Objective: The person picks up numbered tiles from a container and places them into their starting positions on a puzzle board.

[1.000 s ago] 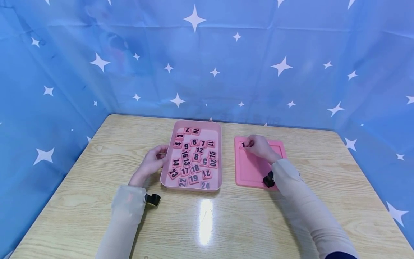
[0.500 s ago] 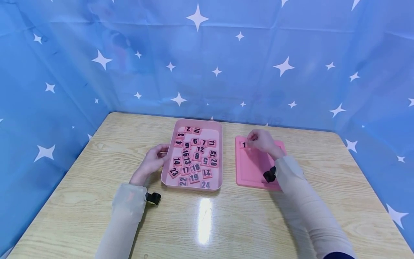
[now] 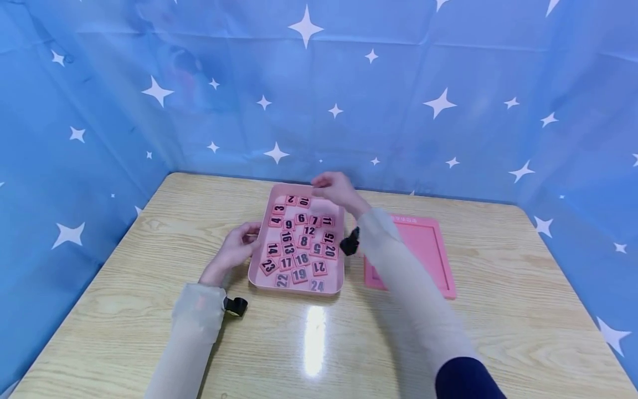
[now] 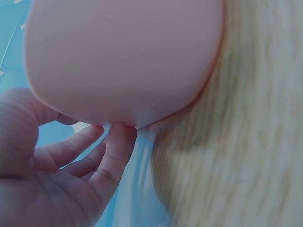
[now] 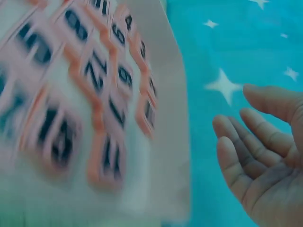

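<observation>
A shallow pink tray [image 3: 333, 284] holds several loose number tiles, among them the 12 tile [image 3: 309, 230]. My left hand [image 3: 234, 249] grips the tray's left edge; in the left wrist view its fingertips [image 4: 122, 135] meet the tray's outer wall. Over the tray's far right corner hovers my right hand [image 3: 339, 191], and in the right wrist view it holds nothing, its fingers loosely bent. To the right lies a pink frame board [image 3: 426, 244], its left part hidden behind my right forearm. The tile numbered 1 is out of sight there.
The wooden table [image 3: 508, 288] extends around both pink pieces. A blue cloth with white stars [image 3: 379, 122] rises behind its far edge. Light glares off the tabletop in front of the tray.
My right hand has let go of the 1 tile at the board's upper left corner and moved left over the tray. The board has shifted slightly. My left hand stays at the tray.
</observation>
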Demonstrator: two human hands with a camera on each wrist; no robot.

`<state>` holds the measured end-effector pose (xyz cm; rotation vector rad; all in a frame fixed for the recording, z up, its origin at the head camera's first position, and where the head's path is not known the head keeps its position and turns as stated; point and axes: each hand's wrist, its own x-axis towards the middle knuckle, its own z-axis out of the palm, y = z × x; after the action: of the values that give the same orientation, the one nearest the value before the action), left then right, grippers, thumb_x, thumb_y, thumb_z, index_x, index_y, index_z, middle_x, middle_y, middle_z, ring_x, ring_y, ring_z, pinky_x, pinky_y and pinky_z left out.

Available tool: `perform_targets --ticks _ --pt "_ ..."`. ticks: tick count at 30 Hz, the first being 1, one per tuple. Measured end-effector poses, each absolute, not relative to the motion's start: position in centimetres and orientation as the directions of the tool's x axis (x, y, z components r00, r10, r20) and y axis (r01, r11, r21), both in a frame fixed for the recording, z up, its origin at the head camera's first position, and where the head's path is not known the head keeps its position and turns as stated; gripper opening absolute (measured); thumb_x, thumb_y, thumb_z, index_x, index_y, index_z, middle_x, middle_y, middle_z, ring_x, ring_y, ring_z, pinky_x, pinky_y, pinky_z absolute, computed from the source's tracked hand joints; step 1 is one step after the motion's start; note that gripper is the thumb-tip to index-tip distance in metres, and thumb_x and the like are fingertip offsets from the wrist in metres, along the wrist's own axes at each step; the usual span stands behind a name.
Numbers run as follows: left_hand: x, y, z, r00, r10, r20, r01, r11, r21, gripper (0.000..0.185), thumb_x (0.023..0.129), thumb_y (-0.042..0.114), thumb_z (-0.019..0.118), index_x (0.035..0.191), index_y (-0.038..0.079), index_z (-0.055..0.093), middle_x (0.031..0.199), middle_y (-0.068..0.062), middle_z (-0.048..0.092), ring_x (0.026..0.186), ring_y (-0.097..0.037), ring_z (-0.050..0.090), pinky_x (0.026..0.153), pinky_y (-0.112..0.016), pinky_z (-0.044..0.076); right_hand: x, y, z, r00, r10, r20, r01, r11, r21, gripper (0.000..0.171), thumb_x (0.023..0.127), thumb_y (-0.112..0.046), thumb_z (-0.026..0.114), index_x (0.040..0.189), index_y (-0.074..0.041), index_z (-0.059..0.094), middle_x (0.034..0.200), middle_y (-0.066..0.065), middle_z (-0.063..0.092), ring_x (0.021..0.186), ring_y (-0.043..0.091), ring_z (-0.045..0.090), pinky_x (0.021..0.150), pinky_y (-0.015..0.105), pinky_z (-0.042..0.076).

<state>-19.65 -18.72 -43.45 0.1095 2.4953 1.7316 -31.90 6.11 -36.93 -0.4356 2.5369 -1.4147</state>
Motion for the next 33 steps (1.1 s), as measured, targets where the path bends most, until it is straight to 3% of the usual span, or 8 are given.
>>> perform_targets --ticks 8,15,21,24,29,33 --pt "-19.8 -18.6 -43.5 -0.991 0.106 -0.079 -0.037 0.352 0.935 0.049 0.086 -0.005 0.053 0.134 -0.006 0.043 0.126 -0.025 0.051 0.104 -0.034 0.054 0.081 -0.035 0.052 -32.9 1.9 -39.4 -0.939 -0.307 -0.155 0.007 0.432 -0.902 0.033 0.089 -0.008 0.062 0.122 -0.004 0.059 0.119 0.010 0.059 0.109 0.023 0.054 0.090 0.034 0.048" --pt "-19.8 -18.7 -43.6 -0.993 0.094 -0.064 -0.024 0.378 0.926 0.049 0.085 -0.005 0.053 0.133 -0.007 0.044 0.125 -0.026 0.052 0.104 -0.035 0.054 0.082 -0.035 0.052 -33.7 0.3 -41.6 -0.935 -0.288 -0.208 0.061 0.447 -0.893 0.039 0.086 0.005 0.056 0.124 -0.003 0.058 0.120 0.013 0.058 0.096 0.022 0.058 0.070 0.029 0.054" --pt "-19.7 -18.9 -43.7 -0.994 0.093 -0.061 -0.021 0.378 0.925 0.049 0.085 -0.006 0.052 0.133 -0.007 0.043 0.126 -0.025 0.051 0.104 -0.035 0.054 0.081 -0.035 0.052 -33.9 -0.3 -42.1 -0.943 -0.270 -0.194 0.036 0.496 -0.867 0.041 0.083 0.006 0.059 0.122 -0.005 0.059 0.114 0.010 0.060 0.078 0.020 0.059 0.054 0.023 0.047" --pt "-19.7 -18.8 -43.8 -0.994 0.091 -0.061 -0.022 0.376 0.926 0.049 0.085 -0.006 0.052 0.133 -0.007 0.044 0.126 -0.026 0.051 0.104 -0.036 0.054 0.082 -0.036 0.051 -33.9 -0.4 -42.2 -0.942 -0.276 -0.190 0.014 0.532 -0.846 0.042 0.080 0.006 0.061 0.120 -0.005 0.060 0.111 0.008 0.060 0.082 0.020 0.057 0.058 0.024 0.047" --pt "-19.7 -18.8 -43.6 -0.993 0.093 -0.070 -0.031 0.370 0.928 0.048 0.085 -0.006 0.052 0.133 -0.007 0.044 0.127 -0.026 0.050 0.105 -0.036 0.053 0.084 -0.036 0.051 -33.7 -0.4 -42.4 -0.942 -0.293 -0.163 -0.040 0.583 -0.811 0.041 0.077 0.006 0.064 0.117 -0.006 0.061 0.108 0.007 0.060 0.095 0.021 0.056 0.075 0.029 0.050" --pt "-19.7 -18.8 -43.5 -0.993 0.092 -0.074 -0.037 0.359 0.933 0.049 0.086 -0.006 0.052 0.133 -0.007 0.043 0.127 -0.026 0.050 0.106 -0.037 0.052 0.083 -0.036 0.051 -33.6 -0.6 -42.6 -0.943 -0.310 -0.121 -0.098 0.606 -0.790 0.036 0.078 0.005 0.065 0.113 -0.004 0.063 0.104 0.009 0.061 0.093 0.022 0.058 0.078 0.032 0.051"
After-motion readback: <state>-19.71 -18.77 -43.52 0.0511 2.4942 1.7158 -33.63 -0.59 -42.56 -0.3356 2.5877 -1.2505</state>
